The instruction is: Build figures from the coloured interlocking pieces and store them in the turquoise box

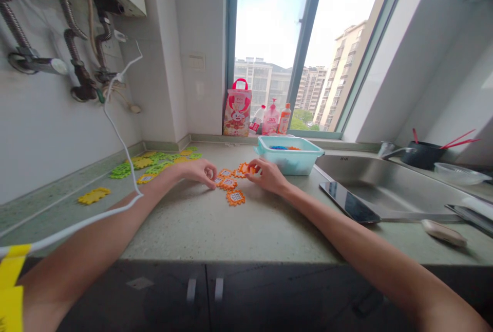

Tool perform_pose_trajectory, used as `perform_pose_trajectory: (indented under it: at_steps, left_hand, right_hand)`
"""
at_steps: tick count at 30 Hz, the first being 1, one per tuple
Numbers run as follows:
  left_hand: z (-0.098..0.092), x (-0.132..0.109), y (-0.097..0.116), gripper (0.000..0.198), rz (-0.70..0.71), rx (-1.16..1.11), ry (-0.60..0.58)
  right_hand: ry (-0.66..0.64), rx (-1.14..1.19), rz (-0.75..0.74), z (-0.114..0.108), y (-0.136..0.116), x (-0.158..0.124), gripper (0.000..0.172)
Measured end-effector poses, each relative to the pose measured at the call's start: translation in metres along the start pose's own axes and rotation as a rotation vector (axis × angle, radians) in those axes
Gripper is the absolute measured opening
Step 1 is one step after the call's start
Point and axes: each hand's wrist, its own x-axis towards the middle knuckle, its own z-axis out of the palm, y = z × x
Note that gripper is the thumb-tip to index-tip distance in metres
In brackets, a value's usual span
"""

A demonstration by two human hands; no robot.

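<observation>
Between my left hand (202, 171) and right hand (269, 175), orange pieces (227, 184) lie clustered. Right pinches one; whether left grips another, cannot tell. Left of both, green pieces (121, 169) and yellow pieces (94, 196) already out; beyond my right, blue pieces (278, 147) remain in the tub (295, 160).

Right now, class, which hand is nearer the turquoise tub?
Right: the right hand is beside the turquoise tub, front left; the left hand is farther left, by orange pieces.
</observation>
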Motion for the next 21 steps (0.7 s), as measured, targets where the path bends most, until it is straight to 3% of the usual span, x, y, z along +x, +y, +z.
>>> perform_pose_trajectory:
  at_steps: [2,8,13,21]
  left_hand:
    - [0.004,0.001,0.008,0.041,0.012,0.001,-0.011]
    - [0.012,0.004,0.017,0.043,0.028,-0.064,-0.048]
    - [0.005,0.002,0.01,0.047,0.038,-0.071,-0.073]
    - [0.007,0.003,0.014,0.044,0.056,0.037,0.056]
  right_hand:
    - [0.039,0.024,0.039,0.012,0.003,0.006,0.022]
    - [-0.207,-0.05,0.007,0.03,0.013,0.015,0.022]
    - [-0.206,-0.018,0.007,0.028,0.017,0.014,0.017]
    - [-0.152,0.054,0.058,0.026,0.015,0.011,0.016]
